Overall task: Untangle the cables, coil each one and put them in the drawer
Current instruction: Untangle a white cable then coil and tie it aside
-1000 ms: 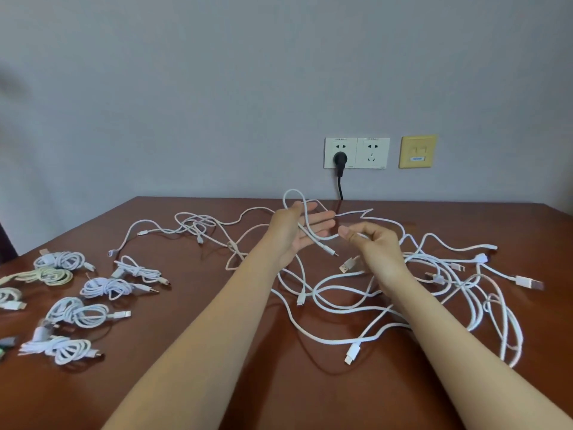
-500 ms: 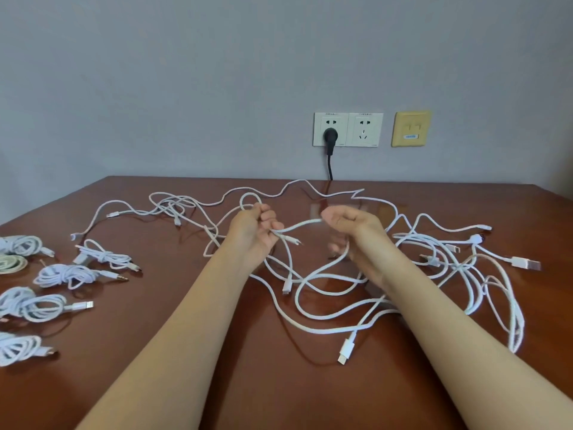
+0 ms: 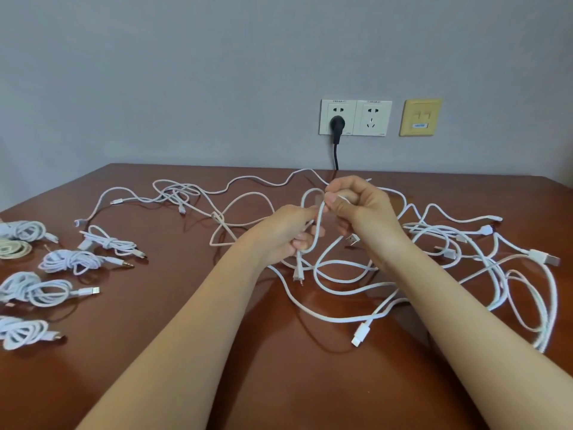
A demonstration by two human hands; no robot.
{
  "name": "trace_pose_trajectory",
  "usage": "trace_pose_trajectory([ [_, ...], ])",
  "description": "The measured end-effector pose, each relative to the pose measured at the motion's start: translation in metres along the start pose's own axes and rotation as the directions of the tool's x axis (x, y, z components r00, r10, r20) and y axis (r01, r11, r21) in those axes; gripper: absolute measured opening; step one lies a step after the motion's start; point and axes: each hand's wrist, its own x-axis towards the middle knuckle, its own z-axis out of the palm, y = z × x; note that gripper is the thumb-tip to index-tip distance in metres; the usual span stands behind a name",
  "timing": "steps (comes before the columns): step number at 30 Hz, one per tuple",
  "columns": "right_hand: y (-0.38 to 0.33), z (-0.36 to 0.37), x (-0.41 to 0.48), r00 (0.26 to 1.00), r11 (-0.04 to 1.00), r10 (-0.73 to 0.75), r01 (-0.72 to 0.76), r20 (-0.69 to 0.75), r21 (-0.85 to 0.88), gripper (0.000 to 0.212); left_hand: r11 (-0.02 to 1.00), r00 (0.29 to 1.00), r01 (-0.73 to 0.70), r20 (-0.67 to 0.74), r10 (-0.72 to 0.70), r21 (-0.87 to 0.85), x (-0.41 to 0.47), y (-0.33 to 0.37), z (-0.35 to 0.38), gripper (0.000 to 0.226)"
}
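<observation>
A tangle of white cables (image 3: pixel 434 259) sprawls over the middle and right of the brown table (image 3: pixel 279 383). Above it, my left hand (image 3: pixel 290 234) grips a white cable (image 3: pixel 317 225) that loops upward, its plug end hanging below my fingers. My right hand (image 3: pixel 356 209) pinches the same cable near the top of the loop, close beside the left hand. More loose white cable (image 3: pixel 173 193) trails toward the back left. Several coiled white cables (image 3: pixel 71 262) lie in a group at the left edge. No drawer shows in view.
A beige coiled cable (image 3: pixel 12 248) lies among the coils at far left. On the wall behind, a black plug (image 3: pixel 336 125) sits in a white socket and its cord drops behind the table. A yellow wall plate (image 3: pixel 421 117) is beside the sockets.
My hands have come together and risen. The right hand now pinches the cable at the loop's top, and the left hand has closed round the loop lower down.
</observation>
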Motion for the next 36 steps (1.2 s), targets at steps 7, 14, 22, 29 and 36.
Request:
trace_pose_trajectory([
  [7, 0.0, 0.0, -0.003, 0.978, 0.934, -0.195, 0.162, -0.074, -0.319, 0.024, 0.998, 0.972, 0.068, 0.227, -0.064, -0.01, 0.0, -0.001, -0.001, 0.032],
  [14, 0.011, -0.013, 0.006, 0.961, 0.849, -0.233, 0.127, -0.147, -0.513, 0.035, 0.993, 0.963, 0.013, 0.266, -0.045, 0.119, -0.004, -0.004, 0.005, 0.026],
  [22, 0.02, -0.006, 0.006, 0.991, 0.963, -0.035, -0.001, -0.126, -0.27, 0.022, 0.999, 0.965, -0.022, 0.26, 0.033, -0.044, -0.005, -0.011, 0.014, 0.04],
  [29, 0.019, -0.003, 0.003, 0.983, 0.979, 0.181, -0.181, 0.0, -0.098, 0.013, 0.987, 0.994, 0.024, 0.11, -0.007, -0.158, 0.0, -0.01, 0.005, 0.038],
  [36, 0.011, 0.0, -0.001, 0.921, 0.924, 0.355, -0.32, 0.163, -0.208, 0.014, 0.934, 0.989, -0.121, -0.12, 0.085, -0.337, 0.005, 0.001, -0.009, 0.033],
])
